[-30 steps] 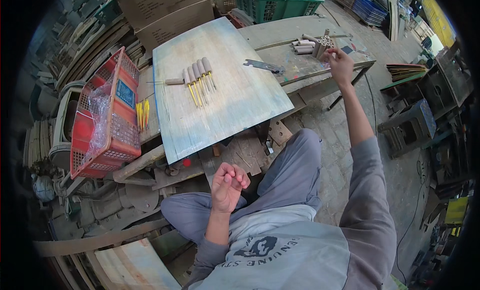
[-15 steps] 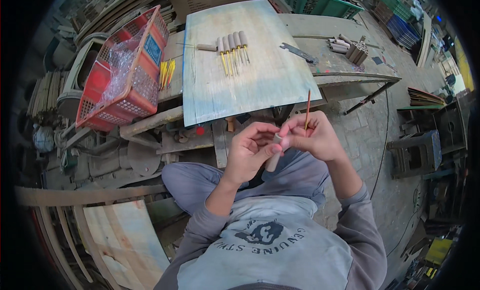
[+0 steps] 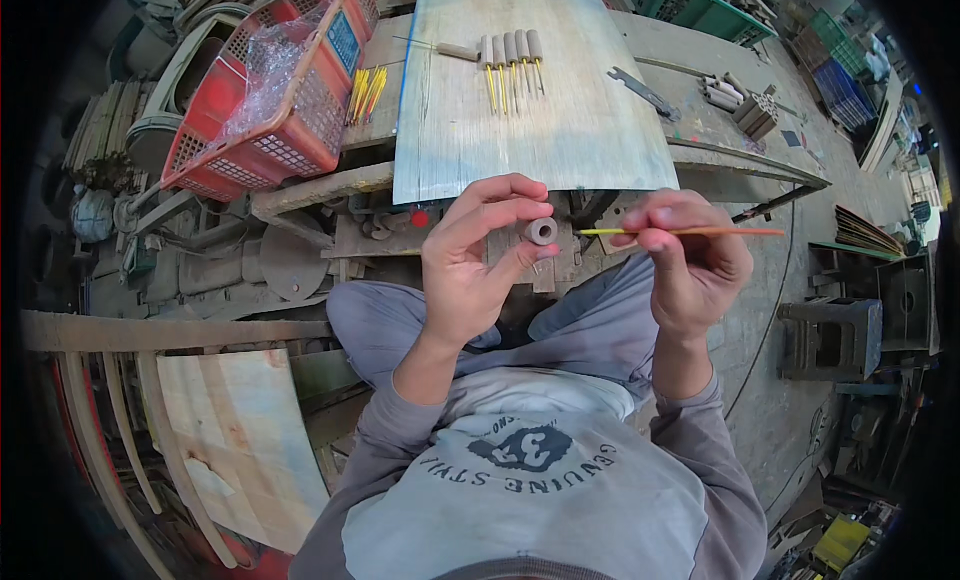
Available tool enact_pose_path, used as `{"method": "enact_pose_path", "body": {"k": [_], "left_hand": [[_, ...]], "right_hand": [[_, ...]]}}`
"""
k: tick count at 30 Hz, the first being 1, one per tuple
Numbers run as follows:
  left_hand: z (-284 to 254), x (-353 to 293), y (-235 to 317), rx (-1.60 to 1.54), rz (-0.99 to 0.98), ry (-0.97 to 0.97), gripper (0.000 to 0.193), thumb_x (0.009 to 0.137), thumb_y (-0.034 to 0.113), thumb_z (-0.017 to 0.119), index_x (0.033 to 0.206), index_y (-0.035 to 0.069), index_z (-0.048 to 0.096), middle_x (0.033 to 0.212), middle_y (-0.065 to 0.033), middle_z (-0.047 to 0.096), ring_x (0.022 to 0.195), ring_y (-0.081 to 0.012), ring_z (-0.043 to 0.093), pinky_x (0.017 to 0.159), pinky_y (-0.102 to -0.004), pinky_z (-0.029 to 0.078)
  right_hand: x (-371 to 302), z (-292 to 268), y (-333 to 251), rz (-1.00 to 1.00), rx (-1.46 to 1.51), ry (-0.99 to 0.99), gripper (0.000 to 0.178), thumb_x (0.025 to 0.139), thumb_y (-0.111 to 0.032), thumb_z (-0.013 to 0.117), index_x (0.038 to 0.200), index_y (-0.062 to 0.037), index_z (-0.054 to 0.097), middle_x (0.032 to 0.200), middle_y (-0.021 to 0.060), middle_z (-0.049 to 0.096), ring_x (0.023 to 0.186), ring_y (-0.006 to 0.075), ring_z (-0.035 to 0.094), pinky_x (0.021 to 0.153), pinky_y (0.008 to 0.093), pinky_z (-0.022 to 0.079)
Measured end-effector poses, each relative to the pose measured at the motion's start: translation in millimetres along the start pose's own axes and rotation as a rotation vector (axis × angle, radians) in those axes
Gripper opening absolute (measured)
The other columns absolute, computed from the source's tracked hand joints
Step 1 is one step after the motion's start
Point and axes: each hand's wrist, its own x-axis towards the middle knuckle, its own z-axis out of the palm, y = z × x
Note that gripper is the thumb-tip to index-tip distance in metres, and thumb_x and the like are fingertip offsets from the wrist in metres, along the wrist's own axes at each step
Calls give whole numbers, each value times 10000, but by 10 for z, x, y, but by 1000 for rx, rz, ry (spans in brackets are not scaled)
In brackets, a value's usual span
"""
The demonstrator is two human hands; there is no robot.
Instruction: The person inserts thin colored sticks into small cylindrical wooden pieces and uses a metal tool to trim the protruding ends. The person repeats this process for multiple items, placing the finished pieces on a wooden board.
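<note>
- Centrally, left hand [image 3: 475, 265] — fingers pinching hollow tube [image 3: 541, 242].
- Right of centre, right hand [image 3: 700, 265] — fingers gripping thin rod [image 3: 738, 231].
- Apparently alignment; next move likely calls for turning tube toward rod.

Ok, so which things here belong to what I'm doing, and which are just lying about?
Likely the job:
hollow tube in left hand
orange-yellow rod in right hand
tube-handled rods on board
loose rods
piled tubes

Probably just lying about:
flat wrench
dark stool
blue crate

The tube [image 3: 532, 232] looks matt, the crate [image 3: 300, 128] plastic, the wrap [image 3: 270, 78] glossy, the wrench [image 3: 643, 92] dull metal
</note>
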Motion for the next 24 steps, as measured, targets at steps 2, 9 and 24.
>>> {"method": "enact_pose_path", "body": {"k": [2,9,24], "left_hand": [[-5,-14,31,11,9,-19,312,758,-55,716,1058,-40,632,1088,-148,594,1007,-215,597,814,-288,532],[33,-18,79,109,-20,-43,335,715,-61,721,1043,-13,669,989,-120,643,887,-185,630,758,-272,508],[23,-22,-4,38,-46,-199,247,898,141,625,1070,-36,626,972,-111,640,844,-161,618,722,-248,478]], "right_hand": [[38,5,-20,-30,-60,-62,162,766,106,686,910,90,613,857,195,658,795,236,663,665,298,541],[92,15,-8,-127,-276,-242,155,714,62,737,845,72,656,809,135,679,741,237,669,660,303,533],[163,7,-74,-144,-333,-364,172,675,87,731,827,66,652,794,126,673,724,248,668,646,299,537]]}}
